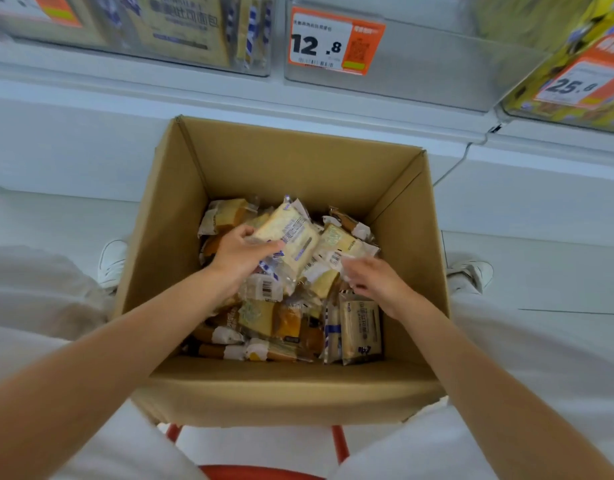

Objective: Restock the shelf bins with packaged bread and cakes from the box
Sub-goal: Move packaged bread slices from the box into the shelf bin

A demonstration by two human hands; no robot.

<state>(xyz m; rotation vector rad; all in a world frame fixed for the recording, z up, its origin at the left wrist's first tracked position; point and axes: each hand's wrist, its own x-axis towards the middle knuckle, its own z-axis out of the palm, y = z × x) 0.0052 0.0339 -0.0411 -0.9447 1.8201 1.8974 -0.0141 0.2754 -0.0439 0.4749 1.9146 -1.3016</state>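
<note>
Left hand (241, 252) gripping bread packet (291, 237), fingers curling round its left edge inside box (298, 161); right hand (374, 280) reaching beside it, grasp unclear.

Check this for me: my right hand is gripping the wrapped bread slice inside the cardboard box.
Wrong hand. The head view shows the left hand gripping the wrapped bread slice inside the cardboard box. The right hand only reaches toward other packets.

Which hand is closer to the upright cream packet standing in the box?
Right. The right hand is beside the cream packet; the left hand is farther left, gripping a bread pack.
</note>
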